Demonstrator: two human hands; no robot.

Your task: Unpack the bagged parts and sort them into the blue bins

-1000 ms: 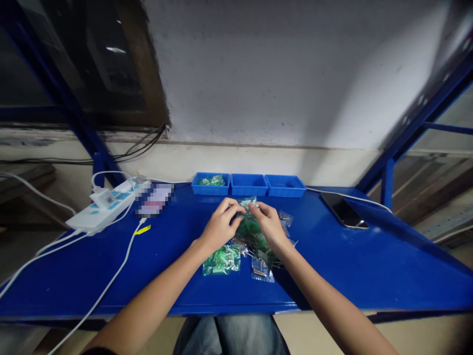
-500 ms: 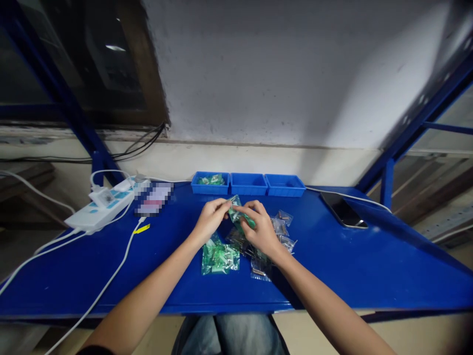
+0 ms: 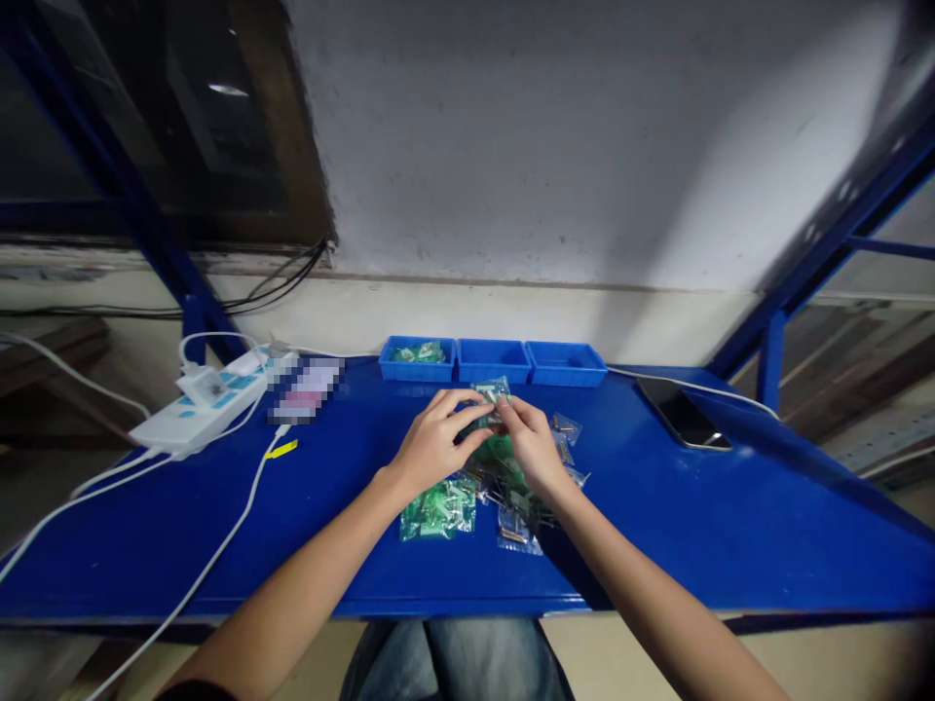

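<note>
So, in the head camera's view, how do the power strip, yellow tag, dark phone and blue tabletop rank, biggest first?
1. Blue tabletop
2. Power strip
3. Dark phone
4. Yellow tag

Both hands (image 3: 488, 430) meet, fingers bent, forearms angled inward.

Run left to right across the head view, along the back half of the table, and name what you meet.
Power strip → pixelated item → left bin → middle bin → right bin → dark phone.
</note>
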